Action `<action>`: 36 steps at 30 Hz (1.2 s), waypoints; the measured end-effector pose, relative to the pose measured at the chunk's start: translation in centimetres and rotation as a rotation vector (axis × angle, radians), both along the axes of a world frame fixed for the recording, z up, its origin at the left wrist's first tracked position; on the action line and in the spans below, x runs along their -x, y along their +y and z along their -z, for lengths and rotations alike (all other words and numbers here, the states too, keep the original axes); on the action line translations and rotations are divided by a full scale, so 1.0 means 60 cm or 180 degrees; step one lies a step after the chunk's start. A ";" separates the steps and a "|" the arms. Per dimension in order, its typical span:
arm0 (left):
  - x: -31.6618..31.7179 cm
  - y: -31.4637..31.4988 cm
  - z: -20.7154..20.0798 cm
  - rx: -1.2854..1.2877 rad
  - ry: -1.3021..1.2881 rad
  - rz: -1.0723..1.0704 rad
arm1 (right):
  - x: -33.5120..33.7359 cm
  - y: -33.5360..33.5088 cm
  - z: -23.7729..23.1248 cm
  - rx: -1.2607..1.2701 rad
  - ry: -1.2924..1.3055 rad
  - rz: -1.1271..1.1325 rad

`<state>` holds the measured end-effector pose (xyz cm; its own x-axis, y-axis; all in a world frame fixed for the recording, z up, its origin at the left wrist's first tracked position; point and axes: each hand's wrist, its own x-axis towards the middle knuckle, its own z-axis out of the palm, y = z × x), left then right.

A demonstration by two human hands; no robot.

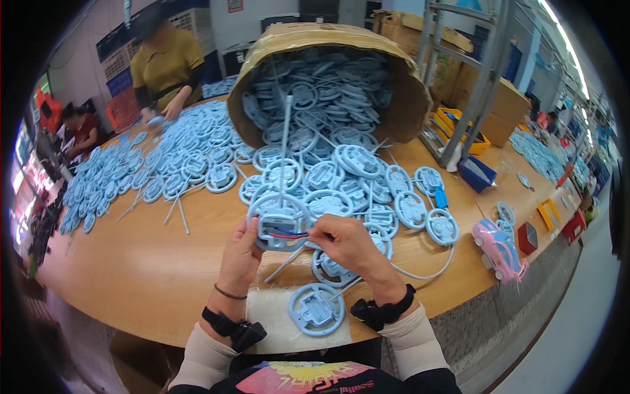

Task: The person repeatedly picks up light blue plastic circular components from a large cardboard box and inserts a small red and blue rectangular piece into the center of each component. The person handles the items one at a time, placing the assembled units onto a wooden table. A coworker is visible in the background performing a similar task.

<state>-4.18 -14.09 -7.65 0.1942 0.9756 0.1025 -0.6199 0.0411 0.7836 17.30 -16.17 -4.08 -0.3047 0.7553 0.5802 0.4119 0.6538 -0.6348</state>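
My left hand (239, 255) grips the lower left rim of a light blue toy steering wheel (281, 215), held tilted above the table. A long pale blue stem rises from the wheel's far side. Thin red and blue wires (289, 234) cross its hub opening, and my right hand (349, 244) pinches their right end between thumb and fingers. Below, another steering wheel (317, 308) lies hub up on a pale sheet (269, 331) at the table's near edge. More wheels (328, 203) are heaped just beyond my hands.
A large tipped cardboard box (413, 98) spills steering wheels onto the wooden table (164, 262). Another heap (197, 134) spreads left, where a co-worker (167, 65) handles parts. On the right are a dark blue bin (477, 173), a pink toy car (495, 249) and a metal frame (469, 92).
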 end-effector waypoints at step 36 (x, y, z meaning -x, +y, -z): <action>-0.018 0.102 0.032 -0.2417 0.5421 -0.1319 | -0.018 0.024 0.006 0.0422 0.0654 0.0676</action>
<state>-3.11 -7.98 -9.54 0.3355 0.8284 0.4485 0.8357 -0.4815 0.2642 18.36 -14.72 -4.44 -0.0188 0.8626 0.5056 0.3848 0.4730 -0.7926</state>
